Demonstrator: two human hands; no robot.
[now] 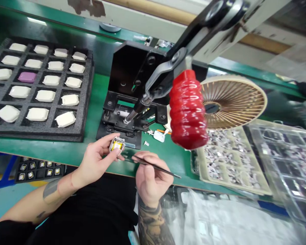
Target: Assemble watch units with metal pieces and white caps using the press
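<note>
Between the thumb and fingers of my left hand (pixel 95 157) is a small square device housing (pixel 117 145), pale-rimmed, with a yellow-edged part showing inside. My right hand (pixel 153 177) is closed around dark tweezers (pixel 158 167), whose ends stick out on both sides of the fingers. The two hands are apart, both over the front edge of the green bench (pixel 132 168). Just beyond them stands a black toggle press (pixel 135 92) with a thick red handle grip (pixel 188 110). A small white piece (pixel 146 143) lies on the bench by the press base.
On the left, a foam tray (pixel 86 102) carries white housings and one purple housing (pixel 27 77). A round fan (pixel 234 102) stands behind a compartment tray (pixel 266 187) of small parts. Clear plastic boxes (pixel 283 146) are far right. Below the bench is a black tray (pixel 38 175).
</note>
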